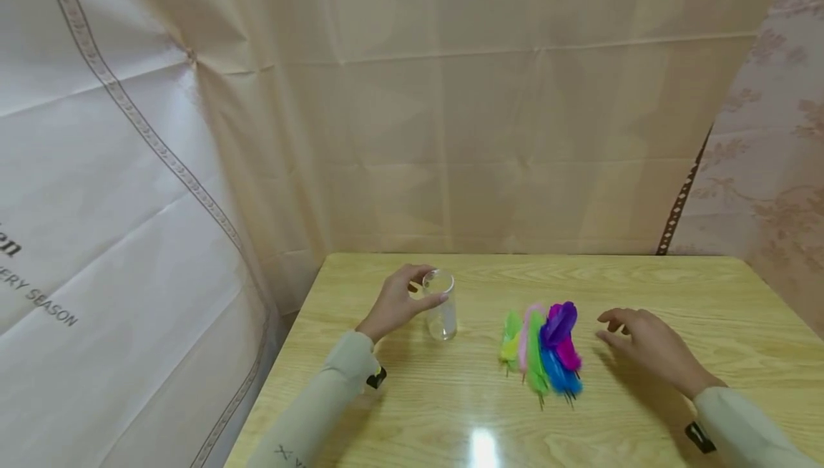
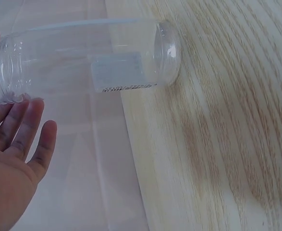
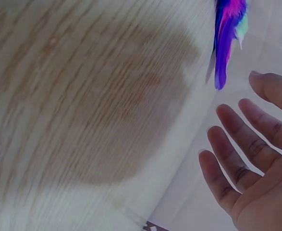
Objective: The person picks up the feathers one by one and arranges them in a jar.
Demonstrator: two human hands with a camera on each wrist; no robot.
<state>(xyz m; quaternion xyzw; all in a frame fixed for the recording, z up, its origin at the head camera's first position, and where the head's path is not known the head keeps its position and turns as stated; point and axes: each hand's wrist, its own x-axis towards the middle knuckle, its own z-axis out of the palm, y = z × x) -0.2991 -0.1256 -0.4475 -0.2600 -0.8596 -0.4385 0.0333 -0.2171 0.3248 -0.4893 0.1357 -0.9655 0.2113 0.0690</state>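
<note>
Head view: left hand (image 1: pixel 399 299) pinches the clear jar (image 1: pixel 441 322) near its rim, left of the dyed feathers (image 1: pixel 536 348); right hand (image 1: pixel 655 345) empty, fingers relaxed. Jar probably light, slick; mid-body hold advised.

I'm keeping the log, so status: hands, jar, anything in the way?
Left hand holds clear jar near the top. Jar upright, uncapped. Right hand empty, beside feathers. Nothing visible between jar and feathers.

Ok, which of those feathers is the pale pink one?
The feather between the yellow one and the long green one; the magenta plumage at right is far deeper pink.
</note>
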